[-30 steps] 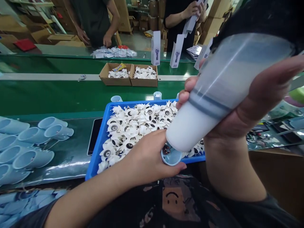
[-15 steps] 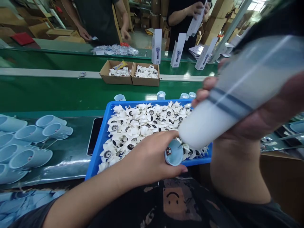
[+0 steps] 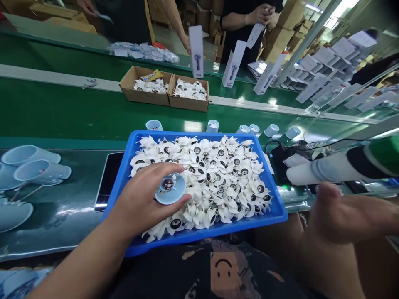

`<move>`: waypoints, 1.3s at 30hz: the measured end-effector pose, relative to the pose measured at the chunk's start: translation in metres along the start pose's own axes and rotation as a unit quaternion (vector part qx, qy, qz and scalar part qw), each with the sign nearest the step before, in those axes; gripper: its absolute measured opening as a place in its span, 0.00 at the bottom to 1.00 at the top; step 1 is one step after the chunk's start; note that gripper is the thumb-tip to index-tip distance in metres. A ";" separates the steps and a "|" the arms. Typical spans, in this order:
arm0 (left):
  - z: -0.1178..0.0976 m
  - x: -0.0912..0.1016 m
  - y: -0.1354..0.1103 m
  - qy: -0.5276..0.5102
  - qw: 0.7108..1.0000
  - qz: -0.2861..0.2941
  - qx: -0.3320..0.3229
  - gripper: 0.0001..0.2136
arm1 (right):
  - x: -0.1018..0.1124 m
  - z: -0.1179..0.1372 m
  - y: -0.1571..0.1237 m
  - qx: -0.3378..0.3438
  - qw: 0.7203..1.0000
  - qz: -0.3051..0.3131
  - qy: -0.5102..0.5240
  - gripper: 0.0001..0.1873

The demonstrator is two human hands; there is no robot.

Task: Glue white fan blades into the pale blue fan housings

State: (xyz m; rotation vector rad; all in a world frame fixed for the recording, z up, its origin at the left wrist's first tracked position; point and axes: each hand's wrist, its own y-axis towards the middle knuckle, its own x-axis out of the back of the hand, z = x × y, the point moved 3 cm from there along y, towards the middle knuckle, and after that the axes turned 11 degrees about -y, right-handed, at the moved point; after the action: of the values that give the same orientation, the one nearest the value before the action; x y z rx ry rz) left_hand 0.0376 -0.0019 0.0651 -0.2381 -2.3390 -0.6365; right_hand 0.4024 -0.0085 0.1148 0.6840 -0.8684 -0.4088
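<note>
My left hand is closed around a light blue cup-shaped housing, with its mouth facing me. A small round part with copper-coloured windings, like a motor, shows inside. Beneath this hand is a blue tray heaped with white fan impellers with dark round hubs. My right hand, somewhat blurred, is open and holds nothing at the right. Just beyond it is a white bottle with a black band and a green end, apart from the fingers. I cannot tell whether the bottle stands or lies.
More blue housings lie at the left beside a dark flat device; several others stand behind the tray. Two cardboard boxes hold impellers. White cartons stand along the far ledge, where two people work. Dark clutter and a cable lie right.
My right hand has let go of the white bottle, which is now farther away at the right. My left hand has moved left over the tray with the blue housing.
</note>
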 end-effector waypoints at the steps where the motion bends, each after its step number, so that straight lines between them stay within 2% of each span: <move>1: -0.001 -0.001 0.001 0.002 1.000 0.001 -0.014 0.23 | -0.013 0.013 -0.002 0.082 0.994 -0.026 -0.064 0.33; 2: -0.001 -0.001 0.001 0.005 1.000 0.003 -0.023 0.23 | -0.030 0.023 -0.003 0.151 0.981 -0.012 -0.118 0.34; 3: 0.000 -0.001 0.000 0.009 1.000 0.004 -0.029 0.23 | -0.055 0.028 -0.004 0.193 0.962 0.099 -0.165 0.29; 4: 0.000 -0.001 0.000 0.013 0.999 0.003 -0.032 0.23 | -0.081 0.028 -0.006 0.206 0.930 0.225 -0.207 0.23; 5: 0.000 -0.001 0.000 0.016 0.999 0.000 -0.036 0.23 | -0.102 0.025 -0.006 0.206 0.907 0.293 -0.222 0.19; 7: 0.000 0.000 -0.001 0.023 0.999 -0.010 -0.048 0.22 | -0.137 0.017 -0.002 0.203 0.873 0.377 -0.234 0.14; 10: -0.002 0.000 -0.002 0.031 0.997 -0.022 -0.064 0.22 | -0.162 0.008 0.008 0.200 0.843 0.443 -0.230 0.11; 14: -0.002 0.000 -0.002 0.025 0.997 -0.035 -0.062 0.20 | -0.154 0.009 0.017 0.182 0.826 0.485 -0.220 0.12; 17: 0.001 0.000 -0.002 -0.001 0.998 -0.046 -0.032 0.20 | -0.139 0.015 0.016 0.165 0.837 0.481 -0.203 0.07; 19: 0.002 -0.002 -0.002 -0.014 0.999 -0.045 -0.012 0.21 | -0.134 0.015 0.014 0.151 0.847 0.469 -0.199 0.09; 22: 0.001 -0.005 -0.001 -0.018 0.999 -0.028 -0.009 0.22 | -0.138 0.012 0.010 0.122 0.854 0.461 -0.207 0.13; 29: 0.000 -0.006 0.001 -0.003 0.999 -0.036 -0.004 0.20 | -0.157 0.013 0.010 0.073 0.859 0.483 -0.153 0.13; 33: -0.002 -0.001 -0.003 -0.036 0.997 -0.067 0.034 0.19 | -0.145 0.020 0.008 0.004 0.889 0.456 -0.042 0.12; 35: -0.007 0.004 -0.007 -0.071 0.991 -0.094 0.057 0.20 | -0.133 0.027 0.004 -0.039 0.890 0.451 0.065 0.15; 37: -0.015 0.005 -0.011 -0.113 0.987 -0.088 0.068 0.23 | -0.119 0.035 -0.003 -0.084 0.863 0.459 0.195 0.20; 39: -0.025 0.002 -0.013 -0.142 0.987 -0.037 0.070 0.26 | -0.109 0.044 -0.013 -0.130 0.816 0.467 0.314 0.24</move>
State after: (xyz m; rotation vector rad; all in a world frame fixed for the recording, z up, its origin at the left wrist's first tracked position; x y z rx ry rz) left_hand 0.0461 -0.0262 0.0776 -0.1888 -2.6644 -0.4954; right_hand 0.3018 0.0294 0.0656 0.0500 -0.4056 0.5688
